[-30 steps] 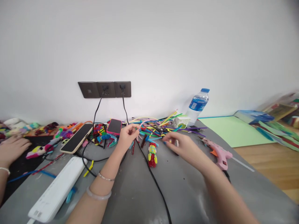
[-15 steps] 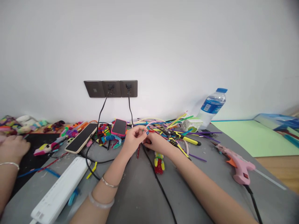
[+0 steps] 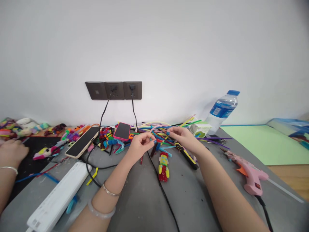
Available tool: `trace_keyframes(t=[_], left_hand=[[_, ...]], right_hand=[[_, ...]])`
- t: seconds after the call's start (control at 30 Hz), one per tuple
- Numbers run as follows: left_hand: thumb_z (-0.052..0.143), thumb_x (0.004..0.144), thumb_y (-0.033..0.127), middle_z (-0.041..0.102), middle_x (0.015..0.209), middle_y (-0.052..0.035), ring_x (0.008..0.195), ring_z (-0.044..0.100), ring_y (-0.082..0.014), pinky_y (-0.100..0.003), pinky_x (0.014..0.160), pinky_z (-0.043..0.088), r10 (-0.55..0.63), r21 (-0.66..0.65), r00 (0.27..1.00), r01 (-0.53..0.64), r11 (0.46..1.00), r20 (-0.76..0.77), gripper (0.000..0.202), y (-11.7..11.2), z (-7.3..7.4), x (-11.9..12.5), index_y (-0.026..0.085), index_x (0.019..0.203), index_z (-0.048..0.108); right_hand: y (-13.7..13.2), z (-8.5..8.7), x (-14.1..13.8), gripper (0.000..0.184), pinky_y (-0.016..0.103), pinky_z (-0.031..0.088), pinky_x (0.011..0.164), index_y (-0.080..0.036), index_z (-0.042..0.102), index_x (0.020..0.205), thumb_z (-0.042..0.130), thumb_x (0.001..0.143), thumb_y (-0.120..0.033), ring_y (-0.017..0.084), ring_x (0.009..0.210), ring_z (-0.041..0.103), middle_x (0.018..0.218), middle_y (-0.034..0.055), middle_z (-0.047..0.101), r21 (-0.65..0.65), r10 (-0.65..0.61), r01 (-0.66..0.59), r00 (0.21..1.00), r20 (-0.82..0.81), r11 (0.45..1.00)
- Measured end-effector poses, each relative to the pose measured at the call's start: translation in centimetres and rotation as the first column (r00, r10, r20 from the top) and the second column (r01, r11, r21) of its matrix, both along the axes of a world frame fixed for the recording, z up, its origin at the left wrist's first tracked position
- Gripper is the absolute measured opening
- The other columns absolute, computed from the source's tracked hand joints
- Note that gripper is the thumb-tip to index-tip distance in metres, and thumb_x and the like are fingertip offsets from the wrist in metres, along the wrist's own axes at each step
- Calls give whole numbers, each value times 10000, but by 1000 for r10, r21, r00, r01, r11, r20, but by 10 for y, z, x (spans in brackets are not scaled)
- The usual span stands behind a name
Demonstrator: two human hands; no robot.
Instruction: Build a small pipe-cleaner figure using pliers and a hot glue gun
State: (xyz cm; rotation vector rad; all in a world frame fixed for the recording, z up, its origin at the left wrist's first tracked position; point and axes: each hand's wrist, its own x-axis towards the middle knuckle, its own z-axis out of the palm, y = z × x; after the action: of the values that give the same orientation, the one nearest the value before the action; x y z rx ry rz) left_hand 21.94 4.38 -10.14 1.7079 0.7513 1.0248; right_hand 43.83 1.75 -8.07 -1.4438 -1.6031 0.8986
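White wall (image 3: 169, 38) fills the upper half of the view, with a dark socket panel (image 3: 113, 90) low on it, just above the grey table (image 3: 145, 206) that is pushed against it. Two black leads hang from the sockets, probably why the chargeable things crowd that back edge. One black cable (image 3: 161, 190) runs forward across the table between the person's forearms. A green sheet (image 3: 265, 145) lies at the right, apart from the clutter.

A white power strip (image 3: 58, 196) lies slantwise at the near left. A water bottle (image 3: 223, 109) stands upright by the wall, and a pink glue gun (image 3: 249, 175) rests on its side at the right, nozzle turned away from the hands. A beige-cased phone (image 3: 83, 141) and a pink phone (image 3: 122, 131) lie face up near the leads. Another person's hand (image 3: 12, 153) rests at the far left edge.

A pile of coloured stems (image 3: 145, 126) sprawls along the wall, within easy reach. The left hand (image 3: 140, 146) is raised just before it, thumb and forefinger pinched shut on one end of a pale stem (image 3: 158, 127). The right hand (image 3: 184, 137) reaches over the pile, its fingers closed on the other end, so the stem arches between the two hands. Yellow-handled pliers (image 3: 185, 154) lie under the right wrist. A small finished figure (image 3: 163, 162) lies flat just below the hands, beside the cable.
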Motion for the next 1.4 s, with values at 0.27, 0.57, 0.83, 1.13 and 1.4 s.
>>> trace_keyframes(t=[0.27, 0.57, 0.83, 1.13, 1.4], left_hand=[[616, 787, 248, 331, 546, 76, 516, 300, -84, -224, 518, 242, -65, -33, 991, 62, 998, -118, 87, -7, 0, 7, 162, 783, 632], [623, 780, 248, 342, 543, 75, 512, 316, -83, -220, 517, 264, -68, -64, 988, 59, 996, -140, 87, -7, -1, 8, 162, 784, 639], [623, 770, 244, 336, 542, 72, 519, 314, -83, -213, 511, 275, -70, -65, 990, 62, 996, -121, 90, -7, 2, 8, 154, 775, 632], [613, 787, 256, 351, 537, 75, 507, 313, -85, -222, 513, 260, -91, -65, 984, 82, 995, -153, 93, -8, 1, 6, 167, 779, 638], [612, 791, 252, 341, 542, 77, 512, 309, -86, -226, 519, 253, -107, -58, 982, 100, 993, -152, 89, -7, 1, 6, 166, 782, 633]], right_hand=[[-16, 27, -10, 351, 256, 350, 610, -153, 626, 833, 649, 765, -497, 127, 651, 465, 720, -7, 561, -86, 163, -173, 980, -112, 981], [-23, 35, -8, 280, 253, 325, 587, -170, 596, 786, 596, 802, -449, 120, 627, 415, 685, -21, 510, -142, 260, -258, 965, -4, 956], [-21, 32, -9, 231, 245, 266, 532, -161, 616, 756, 595, 794, -387, 99, 558, 345, 589, -55, 427, -149, 252, -243, 966, 51, 959], [-19, 29, -8, 230, 244, 252, 523, -162, 614, 755, 582, 787, -388, 96, 557, 343, 593, -55, 424, -168, 281, -271, 959, 38, 948], [-19, 29, -8, 252, 241, 257, 530, -165, 611, 768, 585, 800, -414, 98, 568, 347, 604, -53, 416, -167, 304, -291, 951, 58, 942]])
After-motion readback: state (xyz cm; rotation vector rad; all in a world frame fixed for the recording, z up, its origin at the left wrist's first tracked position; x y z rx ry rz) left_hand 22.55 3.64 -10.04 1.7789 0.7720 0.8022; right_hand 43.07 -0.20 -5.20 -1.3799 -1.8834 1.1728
